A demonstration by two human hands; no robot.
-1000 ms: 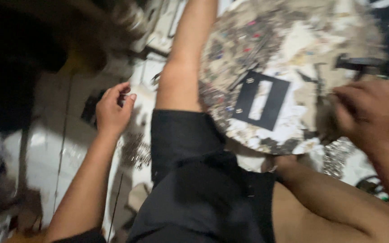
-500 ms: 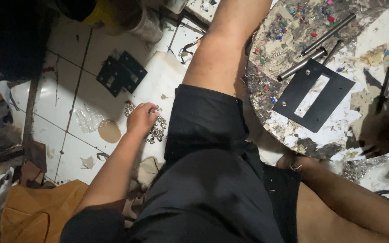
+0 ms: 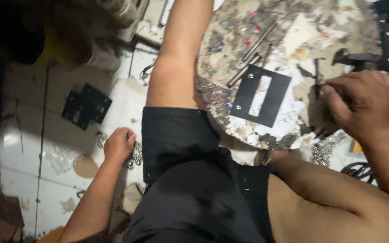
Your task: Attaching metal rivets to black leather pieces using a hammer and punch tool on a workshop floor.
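Head view: the left hand (image 3: 119,144) is lowered to the tiled floor (image 3: 23,135), its fingers curled into a pile of small metal parts (image 3: 135,155) just beside the fingertips. The right hand (image 3: 361,105) is closed around a thin dark tool (image 3: 318,74), held over the round work board (image 3: 302,27); a black slotted plate (image 3: 262,95) lies left of those fingers.

Compared with half a second before, the right hand (image 3: 361,105) now shows fully at the right edge of the round work board (image 3: 293,27), fingers curled on a thin dark tool; earlier only its edge showed. The left hand (image 3: 119,145) has closed into a fist over the small metal parts (image 3: 136,155) on the floor left of the board.
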